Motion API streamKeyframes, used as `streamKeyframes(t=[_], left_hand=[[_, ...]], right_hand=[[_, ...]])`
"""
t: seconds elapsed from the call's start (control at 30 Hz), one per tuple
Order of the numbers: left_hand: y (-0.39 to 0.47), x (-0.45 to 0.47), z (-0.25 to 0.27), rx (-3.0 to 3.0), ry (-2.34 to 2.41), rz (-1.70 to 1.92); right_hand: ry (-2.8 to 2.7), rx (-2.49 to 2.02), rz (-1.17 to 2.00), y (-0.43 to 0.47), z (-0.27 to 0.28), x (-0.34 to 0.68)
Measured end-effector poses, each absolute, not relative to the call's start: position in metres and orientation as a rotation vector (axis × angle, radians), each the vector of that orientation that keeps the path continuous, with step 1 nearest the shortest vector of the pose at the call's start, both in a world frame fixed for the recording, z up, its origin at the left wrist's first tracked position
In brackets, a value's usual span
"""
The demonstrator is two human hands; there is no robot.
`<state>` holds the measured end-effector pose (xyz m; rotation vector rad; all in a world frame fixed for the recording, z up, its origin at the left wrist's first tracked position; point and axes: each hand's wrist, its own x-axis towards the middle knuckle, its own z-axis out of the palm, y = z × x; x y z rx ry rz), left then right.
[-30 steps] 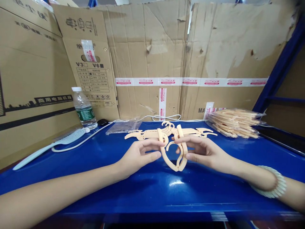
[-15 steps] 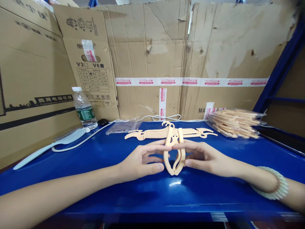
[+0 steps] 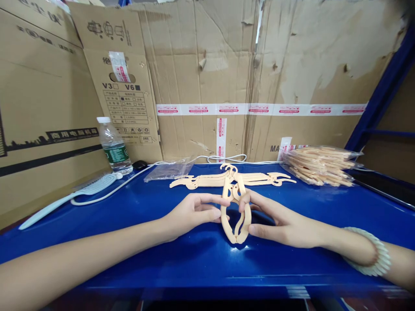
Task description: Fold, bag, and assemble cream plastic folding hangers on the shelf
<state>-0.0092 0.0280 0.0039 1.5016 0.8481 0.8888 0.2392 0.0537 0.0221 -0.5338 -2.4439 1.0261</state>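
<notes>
Between my two hands is a folded cream plastic folding hanger (image 3: 247, 220), its arms bent into a narrow loop above the blue table. My left hand (image 3: 194, 212) grips its left arm, with the index finger laid across the front and the thumb against the side. On the opposite arm, my right hand (image 3: 275, 216) has its index finger curled over the front and its thumb lower down at the edge. Just behind lie several more cream hangers (image 3: 207, 180), spread out flat with their hooks toward the back.
A bagged pile of cream hangers (image 3: 319, 166) sits at the back right, beside a dark flat device (image 3: 385, 188). To the left are a water bottle (image 3: 115, 149), a pale blue hairbrush (image 3: 87, 188), a clear plastic bag (image 3: 168, 170) and a white cable (image 3: 129, 177). Cardboard (image 3: 201, 77) walls the back.
The folded hanger has come slightly nearer and tilted back. My right index finger has curled over its arm, and my left thumb has moved up along the side.
</notes>
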Motion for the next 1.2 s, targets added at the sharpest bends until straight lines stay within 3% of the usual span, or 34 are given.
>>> streamKeyframes(t=[0.27,0.6,0.77,1.2], left_hand=[[0.027,-0.006,0.008,1.752,0.884,0.804],[0.020,-0.016,0.003,2.463,1.244,0.760],[0.019,-0.016,0.005,2.561,1.168,0.774],[0.023,-0.018,0.004,2.605,1.175,0.723]], right_hand=[[-2.669,-0.590,0.881,0.055,0.019,0.239],[-2.550,-0.671,0.545,0.070,0.013,0.243],[-2.594,-0.602,0.387,0.065,0.019,0.243],[-2.647,-0.528,0.353,0.067,0.017,0.245]])
